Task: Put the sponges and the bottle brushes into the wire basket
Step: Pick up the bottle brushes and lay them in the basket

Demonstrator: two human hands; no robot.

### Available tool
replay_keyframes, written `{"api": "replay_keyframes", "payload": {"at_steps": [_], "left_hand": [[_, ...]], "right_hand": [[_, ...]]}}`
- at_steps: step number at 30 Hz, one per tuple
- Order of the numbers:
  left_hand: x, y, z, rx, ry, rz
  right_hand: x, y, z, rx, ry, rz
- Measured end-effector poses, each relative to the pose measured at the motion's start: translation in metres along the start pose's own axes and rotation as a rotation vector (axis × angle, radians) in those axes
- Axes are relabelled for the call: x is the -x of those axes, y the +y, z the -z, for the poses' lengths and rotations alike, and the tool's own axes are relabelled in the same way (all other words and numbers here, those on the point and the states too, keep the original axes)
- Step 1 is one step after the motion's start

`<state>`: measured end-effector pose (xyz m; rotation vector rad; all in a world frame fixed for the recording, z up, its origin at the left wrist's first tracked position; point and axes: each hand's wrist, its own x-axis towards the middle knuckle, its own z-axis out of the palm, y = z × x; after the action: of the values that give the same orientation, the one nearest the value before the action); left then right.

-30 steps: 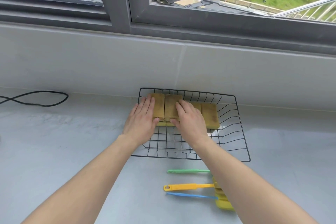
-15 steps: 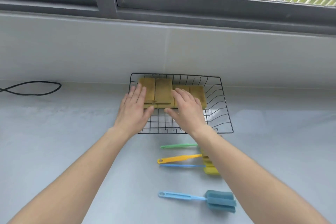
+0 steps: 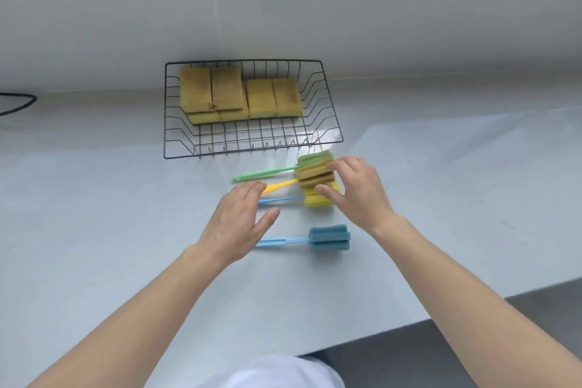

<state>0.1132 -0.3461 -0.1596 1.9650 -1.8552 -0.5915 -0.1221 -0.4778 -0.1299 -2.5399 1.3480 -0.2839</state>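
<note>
A black wire basket (image 3: 176,148) stands against the back wall with several yellow sponges (image 3: 239,94) stacked in its far half. In front of it lie bottle brushes side by side: a green-handled one (image 3: 264,174), a yellow-handled one (image 3: 280,185), a blue-handled one with a yellow head (image 3: 316,200), and nearer me a blue one (image 3: 329,237). My right hand (image 3: 359,195) hovers open at the clustered brush heads, fingers spread around them. My left hand (image 3: 242,220) is open over the handles, covering their ends. Whether either hand touches a brush is unclear.
A black cable (image 3: 17,104) loops at the far left of the grey counter (image 3: 94,214). The counter's front edge (image 3: 409,321) drops to a dark floor at the lower right. A grey wall rises right behind the basket.
Both hands have left the sponges in the basket and come back toward me to the bottle brushes. The view has tilted down, so the window is out of sight.
</note>
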Motion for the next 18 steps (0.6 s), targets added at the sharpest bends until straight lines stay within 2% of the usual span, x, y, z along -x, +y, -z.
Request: {"api": "replay_keyframes", "payload": {"at_steps": [10,18], "left_hand": [[-0.003,0.067,-0.072,0.156,-0.228,-0.04],[-0.017,0.077,-0.099,0.208,-0.233,0.04]], "right_hand": [[0.045,0.035,0.009,0.0,-0.023,-0.093],[0.021,0.032,0.022,-0.026,-0.099,-0.051]]}}
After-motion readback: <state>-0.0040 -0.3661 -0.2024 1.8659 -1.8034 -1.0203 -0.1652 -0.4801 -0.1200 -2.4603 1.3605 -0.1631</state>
